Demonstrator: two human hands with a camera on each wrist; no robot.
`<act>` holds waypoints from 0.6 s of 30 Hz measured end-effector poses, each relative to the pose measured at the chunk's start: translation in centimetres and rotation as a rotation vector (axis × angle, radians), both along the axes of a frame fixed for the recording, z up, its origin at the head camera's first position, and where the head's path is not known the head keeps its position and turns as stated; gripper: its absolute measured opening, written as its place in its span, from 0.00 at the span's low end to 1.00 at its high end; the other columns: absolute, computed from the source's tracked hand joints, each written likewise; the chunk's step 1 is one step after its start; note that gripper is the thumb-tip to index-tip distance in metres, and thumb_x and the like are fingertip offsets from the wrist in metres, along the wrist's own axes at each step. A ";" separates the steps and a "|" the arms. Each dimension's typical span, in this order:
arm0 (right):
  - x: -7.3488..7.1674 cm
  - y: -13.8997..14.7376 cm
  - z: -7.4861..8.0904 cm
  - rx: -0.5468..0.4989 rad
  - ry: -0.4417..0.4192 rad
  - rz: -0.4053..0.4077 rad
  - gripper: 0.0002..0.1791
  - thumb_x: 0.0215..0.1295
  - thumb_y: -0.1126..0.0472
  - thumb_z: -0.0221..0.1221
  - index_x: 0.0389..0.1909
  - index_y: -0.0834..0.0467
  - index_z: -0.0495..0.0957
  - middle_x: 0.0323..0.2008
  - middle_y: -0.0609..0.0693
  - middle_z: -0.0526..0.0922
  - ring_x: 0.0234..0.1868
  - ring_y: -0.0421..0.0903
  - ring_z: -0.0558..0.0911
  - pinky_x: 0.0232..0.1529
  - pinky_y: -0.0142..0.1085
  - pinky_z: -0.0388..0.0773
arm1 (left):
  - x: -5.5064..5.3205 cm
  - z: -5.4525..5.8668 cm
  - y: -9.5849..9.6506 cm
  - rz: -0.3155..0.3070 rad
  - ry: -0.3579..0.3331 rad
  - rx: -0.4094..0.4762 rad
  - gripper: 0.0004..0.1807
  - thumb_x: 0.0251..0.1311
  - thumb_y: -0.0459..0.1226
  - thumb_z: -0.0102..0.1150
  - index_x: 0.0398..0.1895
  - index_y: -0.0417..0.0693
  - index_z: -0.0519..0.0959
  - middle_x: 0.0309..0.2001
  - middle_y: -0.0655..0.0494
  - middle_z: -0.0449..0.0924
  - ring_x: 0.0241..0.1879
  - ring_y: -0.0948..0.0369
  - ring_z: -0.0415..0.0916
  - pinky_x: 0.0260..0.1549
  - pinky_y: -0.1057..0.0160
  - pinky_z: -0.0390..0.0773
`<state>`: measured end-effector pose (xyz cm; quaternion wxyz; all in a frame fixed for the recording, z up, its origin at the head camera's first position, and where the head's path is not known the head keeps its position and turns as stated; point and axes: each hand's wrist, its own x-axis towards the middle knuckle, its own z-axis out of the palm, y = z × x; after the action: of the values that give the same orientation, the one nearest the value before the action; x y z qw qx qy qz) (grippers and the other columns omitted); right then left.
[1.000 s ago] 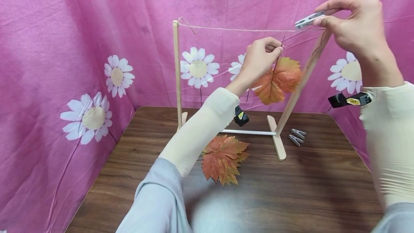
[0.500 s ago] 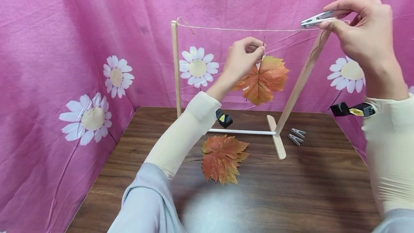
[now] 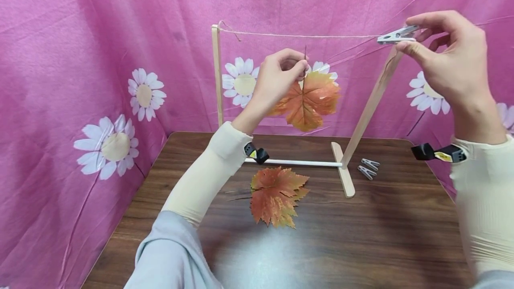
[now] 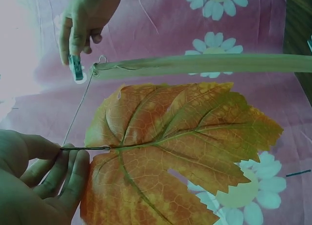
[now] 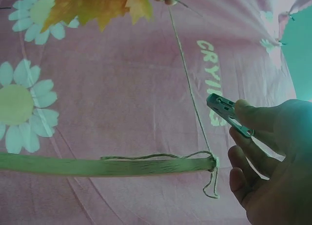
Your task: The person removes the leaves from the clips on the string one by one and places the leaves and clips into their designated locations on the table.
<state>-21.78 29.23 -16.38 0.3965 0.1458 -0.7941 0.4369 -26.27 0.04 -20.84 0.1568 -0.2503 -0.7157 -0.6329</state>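
Note:
My left hand (image 3: 281,72) pinches the thin dark stem of an orange maple leaf (image 3: 311,101), which hangs below the string (image 3: 297,36). In the left wrist view the leaf (image 4: 161,147) spreads out from the fingertips, its veins plainly seen. My right hand (image 3: 453,48) pinches a grey clothespin (image 3: 395,35) between thumb and fingers, near the string's right end. The right wrist view has the clothespin (image 5: 226,110) beside the string (image 5: 187,83), apart from it, close to the knot on the post (image 5: 146,166).
A wooden frame with a left post (image 3: 217,75), a right post (image 3: 373,106) and a white crossbar (image 3: 301,163) stands on the brown table (image 3: 361,235). Another maple leaf (image 3: 277,197) lies in front. Two clothespins (image 3: 367,172) lie right of the frame's foot (image 3: 343,177). Pink flowered cloth hangs behind.
My left hand has carried the leaf leftward, away from the right post, along beneath the string. My right hand has come down slightly and to the right with the clothespin.

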 end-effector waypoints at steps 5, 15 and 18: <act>0.1 0.7 -1.0 -0.021 -0.039 0.034 0.22 0.61 0.70 0.73 0.56 0.52 0.89 0.40 0.28 0.86 0.33 0.28 0.78 0.41 0.18 0.73 | 0.4 -0.6 -1.4 0.003 0.002 0.010 0.08 0.71 0.29 0.64 0.47 0.31 0.85 0.35 0.42 0.88 0.31 0.62 0.83 0.39 0.64 0.87; 0.4 1.7 -3.9 -0.025 -0.162 0.100 0.20 0.65 0.67 0.72 0.56 0.50 0.86 0.35 0.32 0.86 0.27 0.29 0.79 0.25 0.18 0.73 | 1.1 -2.7 -4.0 0.030 -0.033 -0.006 0.06 0.72 0.29 0.64 0.46 0.34 0.84 0.39 0.41 0.88 0.32 0.62 0.83 0.39 0.63 0.88; 0.6 1.7 -4.8 -0.028 -0.188 0.130 0.19 0.68 0.68 0.69 0.58 0.50 0.84 0.36 0.34 0.85 0.27 0.30 0.79 0.23 0.19 0.72 | 1.2 -3.4 -4.9 0.036 -0.008 -0.007 0.06 0.71 0.28 0.64 0.45 0.32 0.84 0.39 0.39 0.89 0.31 0.63 0.83 0.38 0.64 0.87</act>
<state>-21.17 30.96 -21.21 0.2929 0.1498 -0.8106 0.4845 -25.07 -4.87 -24.24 0.1644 -0.2352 -0.7228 -0.6286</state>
